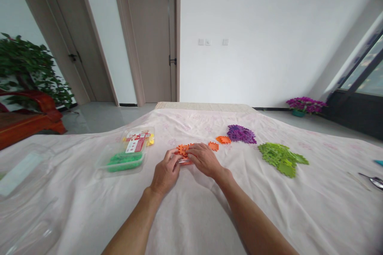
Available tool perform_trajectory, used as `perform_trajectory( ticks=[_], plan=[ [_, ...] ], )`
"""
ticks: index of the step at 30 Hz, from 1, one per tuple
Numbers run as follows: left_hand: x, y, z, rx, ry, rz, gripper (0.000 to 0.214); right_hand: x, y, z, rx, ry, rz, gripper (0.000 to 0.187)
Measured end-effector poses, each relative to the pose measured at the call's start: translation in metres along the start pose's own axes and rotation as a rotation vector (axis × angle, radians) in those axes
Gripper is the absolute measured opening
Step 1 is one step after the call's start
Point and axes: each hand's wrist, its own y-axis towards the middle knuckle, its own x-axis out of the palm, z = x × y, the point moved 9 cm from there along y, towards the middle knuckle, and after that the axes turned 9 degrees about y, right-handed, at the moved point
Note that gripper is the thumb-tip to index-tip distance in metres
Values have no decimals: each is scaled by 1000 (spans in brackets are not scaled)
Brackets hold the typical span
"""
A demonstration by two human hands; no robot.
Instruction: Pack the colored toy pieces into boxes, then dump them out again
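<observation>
Near the middle of the cloth, orange toothed plastic pieces (183,150) sit in a small heap, in what looks like a clear plastic container (184,161) with its near rim showing. My left hand (168,169) is closed with bent fingers on the container's left side. Over the right part of the heap lies my right hand (204,159), its fingers together and curled down onto the orange pieces. The palm hides much of them. Just beyond that hand, a loose orange piece (213,146) and a few more orange pieces (223,140) lie on the cloth.
Piles of purple pieces (241,134) and lime green pieces (281,157) lie to the right. On the left stand a clear box of green pieces (125,162) and a labelled clear box with yellow pieces (150,140). Clear plastic containers (22,173) occupy the far left.
</observation>
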Motion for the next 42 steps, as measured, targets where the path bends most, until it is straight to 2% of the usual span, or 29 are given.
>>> perform_trajectory(
  ticks=[8, 15, 34, 42],
  plan=[
    [5, 0, 1, 22, 2, -46, 29, 1, 0, 2, -11, 21, 1, 24],
    [4, 0, 2, 46, -27, -16, 45, -1, 0, -1, -15, 40, 3, 22],
    [6, 0, 2, 22, -20, -47, 44, -2, 1, 4, 71, -12, 25, 28],
    [5, 0, 2, 24, -15, -51, 45, -7, 0, -2, 6, 37, -4, 25]
  ],
)
